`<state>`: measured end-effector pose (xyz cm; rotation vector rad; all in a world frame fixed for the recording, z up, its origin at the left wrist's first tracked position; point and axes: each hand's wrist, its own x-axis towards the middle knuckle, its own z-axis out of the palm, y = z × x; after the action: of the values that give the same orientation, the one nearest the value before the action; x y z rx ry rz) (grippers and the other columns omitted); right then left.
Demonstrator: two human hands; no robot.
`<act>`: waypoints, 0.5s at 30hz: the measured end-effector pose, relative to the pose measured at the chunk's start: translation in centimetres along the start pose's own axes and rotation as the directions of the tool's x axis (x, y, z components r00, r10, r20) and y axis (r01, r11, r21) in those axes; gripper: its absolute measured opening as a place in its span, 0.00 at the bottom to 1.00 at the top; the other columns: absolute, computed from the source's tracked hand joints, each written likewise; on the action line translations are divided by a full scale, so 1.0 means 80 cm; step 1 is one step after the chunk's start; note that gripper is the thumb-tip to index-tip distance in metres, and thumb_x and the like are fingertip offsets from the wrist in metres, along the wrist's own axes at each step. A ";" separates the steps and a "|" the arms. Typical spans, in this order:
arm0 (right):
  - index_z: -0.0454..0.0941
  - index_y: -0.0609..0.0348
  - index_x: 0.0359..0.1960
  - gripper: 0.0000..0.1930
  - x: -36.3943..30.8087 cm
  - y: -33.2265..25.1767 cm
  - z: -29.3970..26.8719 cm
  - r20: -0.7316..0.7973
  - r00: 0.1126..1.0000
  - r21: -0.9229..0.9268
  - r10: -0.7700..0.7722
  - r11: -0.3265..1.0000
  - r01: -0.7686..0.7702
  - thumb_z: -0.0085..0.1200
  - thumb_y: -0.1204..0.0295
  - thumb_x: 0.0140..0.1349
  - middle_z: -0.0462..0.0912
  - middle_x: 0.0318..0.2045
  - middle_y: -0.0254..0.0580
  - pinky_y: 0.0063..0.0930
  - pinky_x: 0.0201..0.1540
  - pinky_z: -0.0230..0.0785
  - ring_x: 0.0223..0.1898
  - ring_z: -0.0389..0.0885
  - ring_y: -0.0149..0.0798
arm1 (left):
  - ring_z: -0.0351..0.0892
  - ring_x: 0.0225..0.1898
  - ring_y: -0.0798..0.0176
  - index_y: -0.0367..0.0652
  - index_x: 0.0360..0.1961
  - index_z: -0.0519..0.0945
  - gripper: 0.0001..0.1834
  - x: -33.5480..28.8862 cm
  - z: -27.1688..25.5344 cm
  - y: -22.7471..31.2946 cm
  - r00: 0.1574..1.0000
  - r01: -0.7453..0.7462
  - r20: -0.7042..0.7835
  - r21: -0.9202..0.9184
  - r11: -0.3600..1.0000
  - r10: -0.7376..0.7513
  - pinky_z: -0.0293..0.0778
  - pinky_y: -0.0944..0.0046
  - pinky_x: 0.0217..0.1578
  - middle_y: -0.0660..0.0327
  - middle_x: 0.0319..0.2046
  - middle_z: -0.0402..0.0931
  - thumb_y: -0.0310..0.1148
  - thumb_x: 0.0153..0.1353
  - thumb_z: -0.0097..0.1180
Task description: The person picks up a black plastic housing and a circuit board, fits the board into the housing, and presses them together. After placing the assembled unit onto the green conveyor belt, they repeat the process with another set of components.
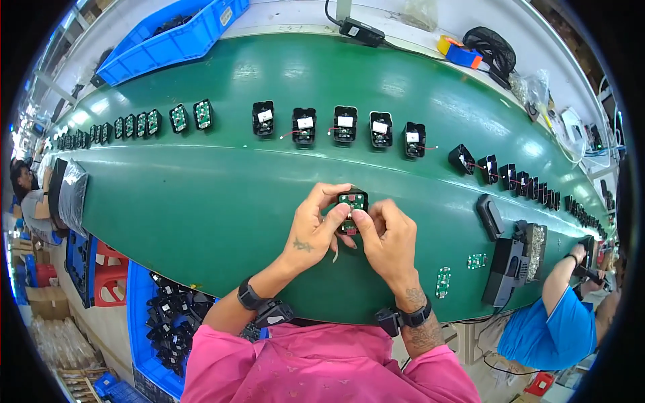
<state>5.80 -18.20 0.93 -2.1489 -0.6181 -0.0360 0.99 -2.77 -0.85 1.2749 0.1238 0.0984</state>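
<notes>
Above the near part of the green bench, both my hands hold one small black housing with a green circuit board set in its open face. My left hand wraps its left side, the thumb pressing on the board. My right hand grips the other side, its thumb tip also on the board's middle. The thumbs and fingers cover part of the board and most of the housing. Two loose green circuit boards, one upright and one sideways, lie on the bench to the right of my right hand.
Across the green bench runs a row of black housings, some with red wires; those at left hold boards. A black device stands at right. Blue bins sit far left and below. Co-workers flank the bench.
</notes>
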 end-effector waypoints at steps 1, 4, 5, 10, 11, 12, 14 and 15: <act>0.78 0.63 0.40 0.09 0.001 0.002 0.006 -0.001 0.998 0.125 0.056 0.991 -0.056 0.57 0.70 0.66 0.77 0.21 0.44 0.32 0.25 0.67 0.20 0.75 0.38 | 0.82 0.23 0.66 0.37 0.60 0.66 0.19 0.000 0.002 -0.002 1.000 0.007 -0.018 -0.011 1.000 -0.007 0.72 0.75 0.15 0.50 0.46 0.77 0.32 0.72 0.49; 0.73 0.62 0.54 0.15 -0.001 0.002 0.011 -0.009 1.000 0.244 0.016 0.970 -0.013 0.52 0.72 0.68 0.78 0.28 0.44 0.30 0.31 0.71 0.26 0.78 0.34 | 0.80 0.20 0.67 0.36 0.59 0.66 0.17 -0.004 0.010 -0.002 0.999 0.026 -0.034 0.026 0.999 -0.026 0.71 0.74 0.14 0.51 0.43 0.78 0.31 0.72 0.47; 0.69 0.60 0.60 0.18 0.000 0.003 0.015 -0.001 0.997 0.255 -0.073 0.964 0.070 0.50 0.73 0.70 0.79 0.31 0.45 0.30 0.35 0.74 0.29 0.79 0.34 | 0.80 0.20 0.67 0.36 0.59 0.66 0.17 -0.003 0.010 -0.003 0.999 0.030 -0.033 0.026 0.999 -0.030 0.71 0.74 0.14 0.51 0.43 0.78 0.31 0.72 0.47; 0.71 0.60 0.59 0.16 0.005 -0.002 0.018 0.072 0.997 0.264 0.021 0.964 -0.039 0.46 0.74 0.71 0.79 0.33 0.45 0.28 0.38 0.73 0.32 0.79 0.34 | 0.78 0.19 0.71 0.36 0.55 0.68 0.13 -0.003 0.011 -0.006 0.994 0.026 -0.110 0.074 0.997 -0.017 0.71 0.74 0.14 0.53 0.40 0.79 0.29 0.72 0.46; 0.70 0.60 0.59 0.16 0.004 -0.004 0.019 0.099 0.992 0.306 0.074 0.947 -0.101 0.47 0.74 0.71 0.79 0.34 0.44 0.27 0.38 0.73 0.32 0.78 0.32 | 0.78 0.19 0.71 0.36 0.55 0.68 0.13 -0.004 0.011 -0.008 0.993 0.023 -0.118 0.077 0.997 -0.013 0.71 0.74 0.14 0.53 0.40 0.79 0.29 0.72 0.46; 0.70 0.60 0.59 0.16 0.003 -0.005 0.020 0.105 0.992 0.311 0.065 0.946 -0.094 0.47 0.74 0.71 0.79 0.34 0.44 0.27 0.38 0.73 0.32 0.78 0.32 | 0.78 0.20 0.72 0.36 0.54 0.69 0.13 -0.005 0.011 -0.011 0.993 -0.019 -0.118 0.083 0.996 0.029 0.72 0.74 0.15 0.53 0.39 0.79 0.29 0.72 0.47; 0.72 0.60 0.58 0.16 0.000 0.000 0.023 0.081 0.992 0.429 0.092 0.896 -0.118 0.50 0.73 0.69 0.81 0.36 0.47 0.31 0.38 0.74 0.34 0.81 0.37 | 0.79 0.25 0.73 0.35 0.52 0.72 0.11 -0.008 0.016 -0.012 0.982 -0.098 -0.153 0.089 0.991 0.111 0.74 0.73 0.19 0.53 0.39 0.80 0.27 0.71 0.48; 0.72 0.59 0.57 0.16 -0.001 0.004 0.028 0.051 0.994 0.509 0.094 0.854 -0.107 0.51 0.73 0.69 0.79 0.33 0.39 0.26 0.36 0.72 0.32 0.77 0.29 | 0.79 0.26 0.72 0.35 0.52 0.72 0.12 -0.007 0.020 -0.013 0.976 -0.125 -0.162 0.138 0.983 0.147 0.75 0.72 0.20 0.53 0.39 0.81 0.26 0.70 0.49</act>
<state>5.46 -16.67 -0.76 -1.6577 -0.4618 0.1939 0.63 -4.66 -1.38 1.4005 0.1933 0.3238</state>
